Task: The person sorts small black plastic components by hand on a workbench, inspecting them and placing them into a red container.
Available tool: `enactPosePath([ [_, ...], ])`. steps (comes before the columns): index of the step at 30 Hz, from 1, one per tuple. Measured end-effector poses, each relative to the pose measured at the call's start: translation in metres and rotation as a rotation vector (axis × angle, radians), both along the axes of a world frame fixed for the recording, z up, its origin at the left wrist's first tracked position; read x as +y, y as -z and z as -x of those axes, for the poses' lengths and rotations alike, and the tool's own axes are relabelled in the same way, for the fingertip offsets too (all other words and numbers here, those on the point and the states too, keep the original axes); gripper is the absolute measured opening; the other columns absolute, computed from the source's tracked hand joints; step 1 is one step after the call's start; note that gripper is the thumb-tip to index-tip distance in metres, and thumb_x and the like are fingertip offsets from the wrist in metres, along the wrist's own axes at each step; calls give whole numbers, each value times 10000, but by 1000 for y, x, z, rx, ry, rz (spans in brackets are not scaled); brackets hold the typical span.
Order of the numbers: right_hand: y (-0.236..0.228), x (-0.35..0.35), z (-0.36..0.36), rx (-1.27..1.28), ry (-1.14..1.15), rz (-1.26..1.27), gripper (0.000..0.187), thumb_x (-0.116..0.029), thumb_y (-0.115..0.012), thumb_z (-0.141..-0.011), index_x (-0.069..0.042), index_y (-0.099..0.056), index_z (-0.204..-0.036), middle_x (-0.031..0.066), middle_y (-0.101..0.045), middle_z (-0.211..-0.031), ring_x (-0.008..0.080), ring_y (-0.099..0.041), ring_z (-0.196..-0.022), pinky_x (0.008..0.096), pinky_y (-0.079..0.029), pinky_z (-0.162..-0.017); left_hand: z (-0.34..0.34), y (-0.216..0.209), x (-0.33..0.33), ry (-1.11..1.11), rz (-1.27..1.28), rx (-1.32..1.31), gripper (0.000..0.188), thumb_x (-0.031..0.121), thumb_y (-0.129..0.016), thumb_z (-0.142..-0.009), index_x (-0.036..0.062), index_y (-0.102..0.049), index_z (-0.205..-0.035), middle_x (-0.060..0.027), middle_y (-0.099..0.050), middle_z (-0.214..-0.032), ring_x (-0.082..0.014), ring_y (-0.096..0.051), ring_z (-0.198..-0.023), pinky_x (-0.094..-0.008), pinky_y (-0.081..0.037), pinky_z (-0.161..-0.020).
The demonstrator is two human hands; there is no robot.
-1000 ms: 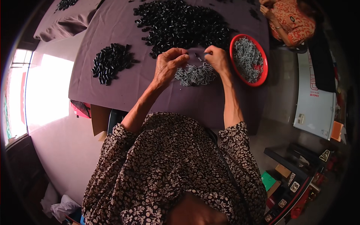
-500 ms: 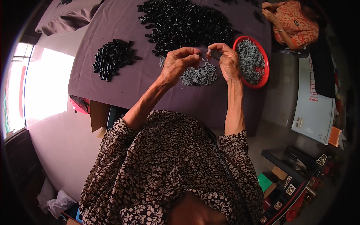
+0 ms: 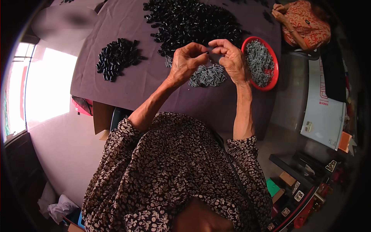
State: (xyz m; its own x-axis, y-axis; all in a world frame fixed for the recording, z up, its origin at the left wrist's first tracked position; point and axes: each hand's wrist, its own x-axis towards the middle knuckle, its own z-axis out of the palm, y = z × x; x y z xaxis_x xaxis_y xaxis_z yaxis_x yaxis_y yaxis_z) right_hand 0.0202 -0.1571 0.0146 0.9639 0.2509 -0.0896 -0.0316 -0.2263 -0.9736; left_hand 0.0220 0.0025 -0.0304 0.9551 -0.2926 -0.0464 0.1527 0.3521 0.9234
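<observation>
My left hand (image 3: 187, 63) is closed in a pinch, thumb against forefinger, on what looks like a small black piece. Facing it, my right hand (image 3: 232, 62) also has its fingertips drawn together; what they hold is too small to make out. Both hands meet over the table, fingertips nearly touching. Just below them lies a small heap of thin grey screw-like pieces (image 3: 208, 76). Beyond the fingers spreads a large pile of short black cylindrical pieces (image 3: 193, 23). A smaller pile of black pieces (image 3: 118, 58) sits left of my left hand.
A red basin (image 3: 276, 71) of grey pieces stands right beside my right hand. The purple cloth (image 3: 127, 92) covers the table to its near edge. Across the right corner sits a person in an orange patterned top (image 3: 309, 29). A white panel (image 3: 319, 120) is at the right.
Both hands have shifted slightly, and their fingertips have come closer together. My right hand's fingers have moved left toward my left hand. The piles and basin stay put.
</observation>
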Motion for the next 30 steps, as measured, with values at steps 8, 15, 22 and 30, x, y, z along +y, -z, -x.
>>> enactPosePath([
  [8,11,-1,2,-169,63,325,343,24,-460,-694,-36,-557,-1018,17,-579,-805,70,-521,-724,188,-406,-656,-10,12,4,-51,272,213,75,1,-592,-761,-11,-565,-829,-48,-576,-737,-137,-578,-640,-275,-491,-642],
  [15,14,8,4,-348,113,366,170,-51,-527,-746,-26,-600,-897,36,-601,-731,88,-542,-647,219,-424,-577,-10,13,1,-49,283,188,73,-4,-588,-770,-12,-559,-837,-55,-575,-742,-151,-582,-644,-287,-490,-652],
  [22,14,12,3,-473,115,349,211,41,-484,-661,-24,-577,-839,59,-602,-743,149,-571,-668,252,-451,-614,-10,15,2,33,457,295,43,-6,-543,-788,-6,-541,-830,-54,-548,-766,-149,-547,-667,-352,-494,-701],
  [30,14,15,5,-546,128,316,264,73,-458,-604,-26,-562,-825,72,-603,-762,188,-587,-695,276,-468,-648,-12,13,6,162,529,348,20,4,-525,-793,1,-521,-812,-54,-537,-758,-152,-543,-658,-377,-494,-725],
])
